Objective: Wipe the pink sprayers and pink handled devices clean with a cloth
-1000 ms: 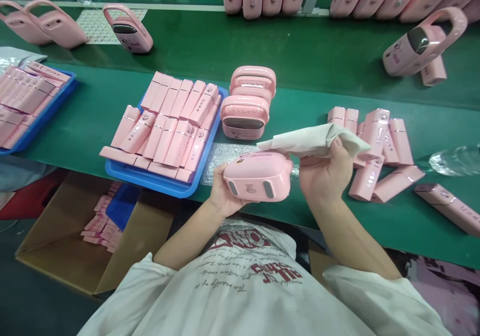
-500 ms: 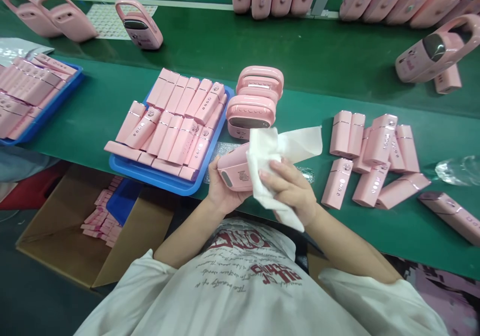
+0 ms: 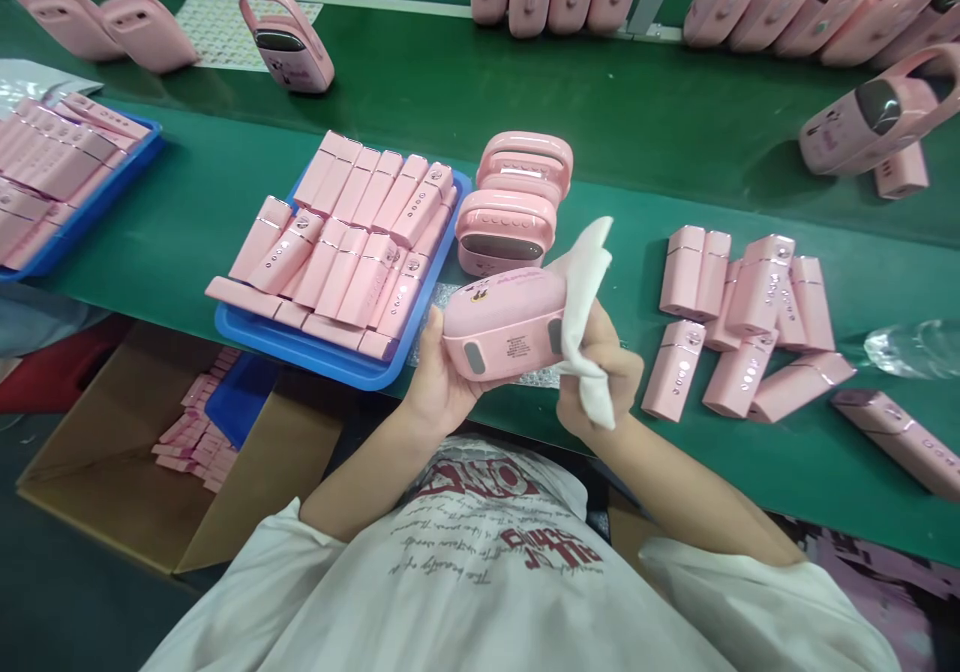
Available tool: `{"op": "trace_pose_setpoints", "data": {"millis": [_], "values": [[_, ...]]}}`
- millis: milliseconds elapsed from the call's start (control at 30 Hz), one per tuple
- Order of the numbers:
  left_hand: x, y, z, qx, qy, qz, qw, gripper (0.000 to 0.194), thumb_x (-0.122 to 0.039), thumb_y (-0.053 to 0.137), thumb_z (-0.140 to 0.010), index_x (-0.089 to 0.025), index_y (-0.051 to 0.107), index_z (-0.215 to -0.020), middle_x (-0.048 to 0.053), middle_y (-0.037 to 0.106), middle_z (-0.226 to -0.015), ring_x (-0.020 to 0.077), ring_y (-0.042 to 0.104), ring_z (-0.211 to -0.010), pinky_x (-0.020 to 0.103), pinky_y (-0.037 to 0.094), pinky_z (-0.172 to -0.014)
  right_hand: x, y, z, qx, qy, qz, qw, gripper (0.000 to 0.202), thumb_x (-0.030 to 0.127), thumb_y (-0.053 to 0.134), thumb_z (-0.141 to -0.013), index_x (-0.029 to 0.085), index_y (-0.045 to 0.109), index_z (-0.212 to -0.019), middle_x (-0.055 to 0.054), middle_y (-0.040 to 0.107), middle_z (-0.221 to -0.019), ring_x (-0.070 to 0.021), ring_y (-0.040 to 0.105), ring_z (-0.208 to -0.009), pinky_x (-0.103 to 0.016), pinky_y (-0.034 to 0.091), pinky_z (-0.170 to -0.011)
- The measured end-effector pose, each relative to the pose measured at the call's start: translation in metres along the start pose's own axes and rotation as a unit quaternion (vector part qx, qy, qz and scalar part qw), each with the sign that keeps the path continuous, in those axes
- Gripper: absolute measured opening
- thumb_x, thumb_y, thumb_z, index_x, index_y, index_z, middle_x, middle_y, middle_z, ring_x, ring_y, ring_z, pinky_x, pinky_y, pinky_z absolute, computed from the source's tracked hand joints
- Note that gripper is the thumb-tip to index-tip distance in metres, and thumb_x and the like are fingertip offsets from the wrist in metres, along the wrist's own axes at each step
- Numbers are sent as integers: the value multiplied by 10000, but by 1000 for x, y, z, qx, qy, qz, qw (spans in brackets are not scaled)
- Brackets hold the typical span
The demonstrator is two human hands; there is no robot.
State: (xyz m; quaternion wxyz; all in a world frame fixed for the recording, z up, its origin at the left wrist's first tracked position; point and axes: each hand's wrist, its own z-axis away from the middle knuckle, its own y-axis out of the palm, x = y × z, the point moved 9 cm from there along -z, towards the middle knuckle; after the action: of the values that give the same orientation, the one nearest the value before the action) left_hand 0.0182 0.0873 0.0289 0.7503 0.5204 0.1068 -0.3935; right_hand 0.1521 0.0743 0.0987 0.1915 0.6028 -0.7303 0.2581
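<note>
A pink portable speaker [image 3: 506,337] lies tilted in my left hand [image 3: 439,377], its base with two grey pads and small print facing me. The fingers of that hand wrap round its left end. My right hand [image 3: 604,372] is closed on a white cloth [image 3: 586,302], which touches the speaker's right end and sticks up above the fingers. Just beyond stand two more pink speakers [image 3: 506,227], one behind the other, with handles and dark front panels. Part of a clear bubble-wrap sheet [image 3: 540,378] shows under the held speaker.
Left of my hands, a blue tray [image 3: 315,357] holds pink stick-shaped pieces; another tray [image 3: 97,202] sits farther left. Loose pink pieces [image 3: 757,292] lie at right beside clear plastic [image 3: 911,347]. Handled speakers [image 3: 289,47] line the back shelf. Below is an open cardboard box [image 3: 97,462].
The speaker has turned so more of its base and printed front shows. My right hand and the cloth have moved off its face to its right end.
</note>
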Motion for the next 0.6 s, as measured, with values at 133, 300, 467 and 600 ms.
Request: {"op": "trace_pose_setpoints", "data": {"millis": [133, 300, 467, 600], "values": [[-3, 5, -4, 29, 32, -2, 999, 669, -689, 428, -887, -150, 625, -1230, 111, 742, -1074, 297, 675, -1097, 372, 608, -822, 28, 22, 9, 117, -155, 180, 964, 210, 239, 520, -958, 242, 523, -748, 54, 576, -1400, -165, 362, -1446, -383, 313, -1215], [-5, 5, -4, 38, 59, -6, 998, 638, -682, 515, -855, -171, 646, -1214, 100, 737, -1115, 298, 673, -1104, 370, 606, -824, 28, 22, 10, 134, -159, 179, 962, 177, 192, 554, -926, 245, 517, -762, 18, 610, -1360, -180, 454, -1388, -420, 311, -1216], [-2, 7, -3, 27, 60, -19, 998, 668, -696, 533, -839, -179, 625, -1252, 107, 720, -1174, 311, 652, -1154, 383, 602, -854, 23, 19, 11, 110, -127, 190, 967, 140, 214, 580, -917, 239, 532, -788, 14, 577, -1402, -199, 374, -1440, -425, 269, -1231], [1, 7, -4, 27, 65, -25, 997, 704, -709, 540, -827, -178, 605, -1286, 111, 700, -1231, 325, 609, -1222, 402, 585, -913, 15, 18, 10, 119, -85, 131, 981, 142, 267, 555, -932, 259, 548, -790, 44, 616, -1354, -188, 470, -1377, -445, 299, -1213]]}}
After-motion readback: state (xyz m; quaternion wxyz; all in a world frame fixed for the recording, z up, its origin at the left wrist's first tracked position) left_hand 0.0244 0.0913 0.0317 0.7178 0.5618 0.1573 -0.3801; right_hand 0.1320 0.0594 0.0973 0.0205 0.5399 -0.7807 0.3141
